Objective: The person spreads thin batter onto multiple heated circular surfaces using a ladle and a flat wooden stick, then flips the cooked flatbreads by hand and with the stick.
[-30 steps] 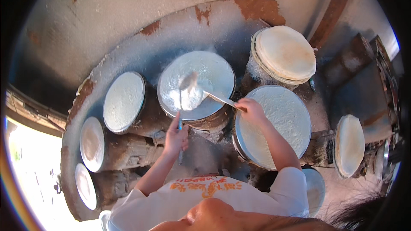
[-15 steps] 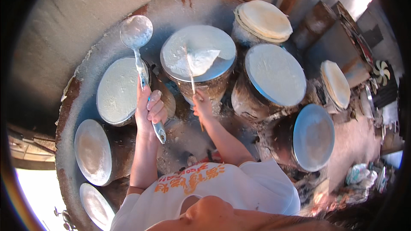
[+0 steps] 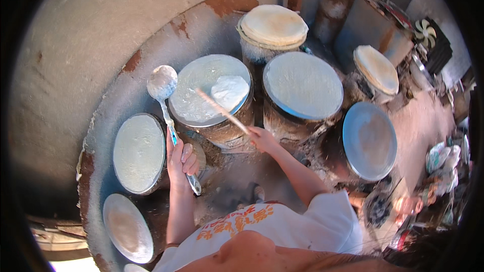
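My left hand (image 3: 182,160) is closed round the handle of a long metal ladle (image 3: 168,116), held upright with its batter-smeared bowl at the top. My right hand (image 3: 261,139) grips a wooden stick (image 3: 227,113), slightly blurred, that slants up and left over a round griddle (image 3: 189,78). A thin layer of pale batter covers much of that griddle, and a thicker white mound of batter (image 3: 231,91) lies on its right part, just beyond the stick. Whether the stick's tip touches the batter I cannot tell.
Batter-coated griddles stand to the left (image 3: 138,153) and right (image 3: 302,85). Bare-looking ones sit at lower left (image 3: 128,229) and far right (image 3: 369,141). Stacks of flat pancakes rest at the back (image 3: 275,24) and right (image 3: 378,70). A curved rusty counter (image 3: 113,100) borders the left.
The view has shifted, so the griddles sit lower and farther left. The stick has swung from nearly upright to a leftward slant, and the white mound looks more bunched. Both hands keep their holds.
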